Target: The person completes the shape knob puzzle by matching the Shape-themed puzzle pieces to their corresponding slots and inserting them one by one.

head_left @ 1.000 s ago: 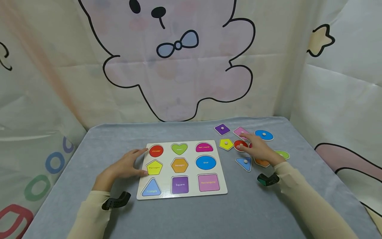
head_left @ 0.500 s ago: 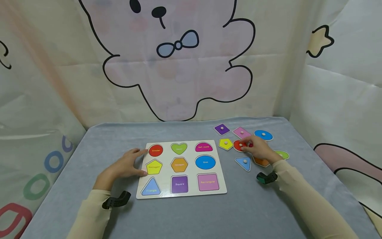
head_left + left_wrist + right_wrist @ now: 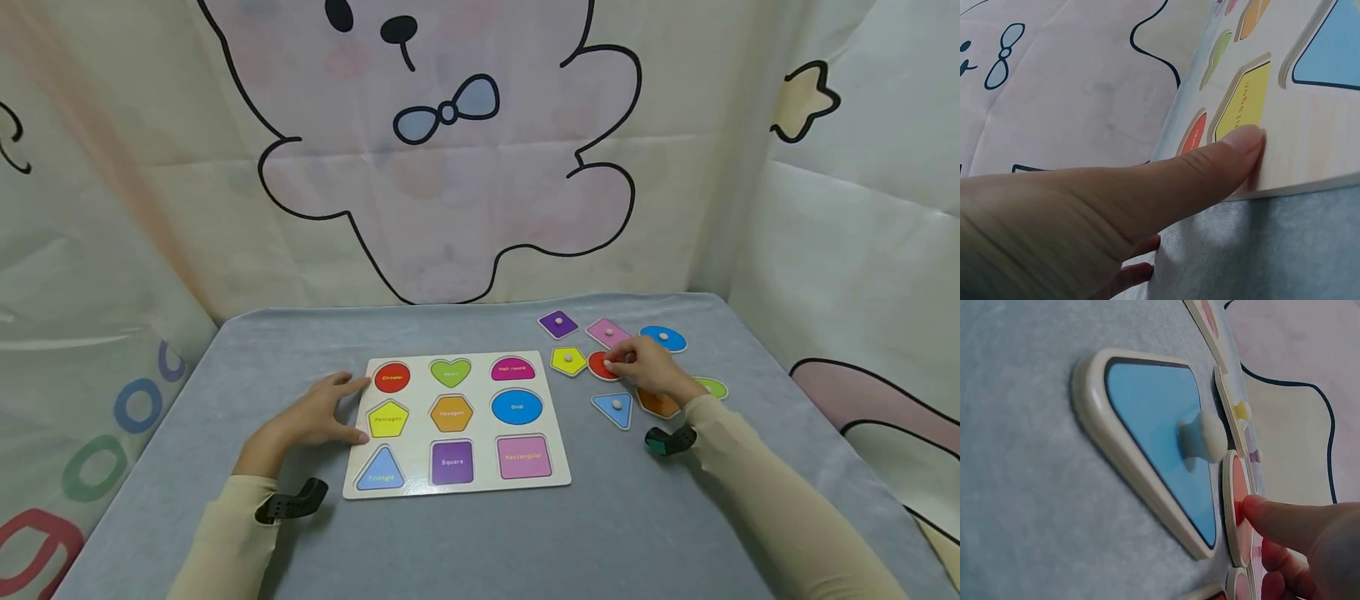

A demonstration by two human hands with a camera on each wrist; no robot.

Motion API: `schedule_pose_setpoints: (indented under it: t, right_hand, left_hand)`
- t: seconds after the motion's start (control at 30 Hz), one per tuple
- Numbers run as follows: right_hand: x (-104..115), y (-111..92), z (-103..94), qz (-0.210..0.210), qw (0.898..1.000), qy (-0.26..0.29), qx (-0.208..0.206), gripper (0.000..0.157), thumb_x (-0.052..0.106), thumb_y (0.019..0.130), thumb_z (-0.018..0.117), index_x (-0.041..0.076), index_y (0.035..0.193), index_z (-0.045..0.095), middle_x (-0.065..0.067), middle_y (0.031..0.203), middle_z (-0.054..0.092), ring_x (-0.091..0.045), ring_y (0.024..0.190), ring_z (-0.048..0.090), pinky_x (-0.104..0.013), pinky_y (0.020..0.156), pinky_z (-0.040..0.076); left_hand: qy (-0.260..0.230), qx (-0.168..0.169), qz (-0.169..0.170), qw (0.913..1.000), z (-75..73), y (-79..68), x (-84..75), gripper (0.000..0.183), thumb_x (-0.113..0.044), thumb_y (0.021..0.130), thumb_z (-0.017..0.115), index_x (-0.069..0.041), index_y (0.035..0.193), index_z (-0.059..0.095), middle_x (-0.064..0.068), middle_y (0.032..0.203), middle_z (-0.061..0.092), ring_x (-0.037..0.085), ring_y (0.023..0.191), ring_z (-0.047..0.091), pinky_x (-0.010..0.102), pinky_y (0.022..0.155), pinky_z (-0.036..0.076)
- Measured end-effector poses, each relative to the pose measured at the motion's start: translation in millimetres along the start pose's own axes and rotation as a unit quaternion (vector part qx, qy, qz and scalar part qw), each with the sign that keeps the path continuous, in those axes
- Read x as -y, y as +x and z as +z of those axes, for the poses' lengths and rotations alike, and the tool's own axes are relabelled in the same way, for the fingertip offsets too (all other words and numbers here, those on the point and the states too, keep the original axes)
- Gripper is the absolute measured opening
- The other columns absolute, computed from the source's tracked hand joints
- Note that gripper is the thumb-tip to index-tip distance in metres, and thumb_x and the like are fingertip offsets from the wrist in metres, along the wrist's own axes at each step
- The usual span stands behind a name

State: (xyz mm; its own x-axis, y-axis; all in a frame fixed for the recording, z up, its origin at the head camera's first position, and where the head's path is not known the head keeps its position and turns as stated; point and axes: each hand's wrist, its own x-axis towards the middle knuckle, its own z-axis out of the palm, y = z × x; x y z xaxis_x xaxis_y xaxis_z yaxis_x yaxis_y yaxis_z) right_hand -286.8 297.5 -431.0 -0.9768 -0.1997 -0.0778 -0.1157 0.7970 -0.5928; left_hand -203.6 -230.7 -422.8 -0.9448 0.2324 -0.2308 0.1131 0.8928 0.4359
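While the head view places the red circular piece [image 3: 597, 365] right of the shape board [image 3: 486, 463], left-wrist view shows left hand [image 3: 1091, 212] with straight thumb on that board, right-wrist view the nearer right hand [image 3: 1335, 547] pinching the piece.

A: Head view's up high, looking forward and down over the table [image 3: 465, 550]!
B: Wrist views are right in close, tipped sideways: left shares the board [image 3: 482, 417] with the head's, right shares the knobbed blue triangle [image 3: 1154, 419]!

Left grip [image 3: 315, 412] spread, right grip [image 3: 654, 367] pinching, forearms [image 3: 791, 500] reaching forward
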Motion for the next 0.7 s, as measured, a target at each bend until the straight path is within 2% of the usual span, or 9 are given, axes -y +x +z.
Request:
schedule_pose_setpoints:
  t: [0.23,0.47,0.7]
  right_hand:
    - [1.3,0.5,-6.9,-0.004,1.0,0.012,0.014,0.025,0.015,0.096,0.069,-0.002,0.114,0.073,-0.012,0.091,0.061,-0.023,0.08,0.051,-0.024,0.06,0.044]
    - [4.3,4.0,-12.9,-0.035,0.999,0.013,0.008,0.023,0.014,0.095,0.07,-0.003,0.111,0.075,-0.008,0.082,0.059,-0.02,0.07,0.048,-0.023,0.053,0.038]
    - [17.4,7.2,-15.2,-0.03,0.999,0.006,0.012,0.026,0.018,0.096,0.07,-0.001,0.114,0.074,-0.008,0.084,0.06,-0.021,0.074,0.049,-0.024,0.053,0.038]
  left_hand:
    - [0.002,-0.001,-0.003,1.0,0.7,0.2,3.1,0.1,-0.04,0.072,0.089,-0.012,0.155,0.04,0.032,0.159,0.029,0.056,0.145,0.026,0.076,0.109,0.032]
    - [0.006,0.001,-0.002,1.0,1.6,0.4,4.7,0.101,-0.041,0.072,0.089,-0.013,0.156,0.04,0.032,0.159,0.029,0.056,0.145,0.026,0.076,0.11,0.031]
    - [0.002,-0.003,0.001,1.0,0.0,0.6,3.8,0.101,-0.041,0.072,0.09,-0.013,0.156,0.04,0.031,0.159,0.029,0.056,0.145,0.026,0.076,0.111,0.03]
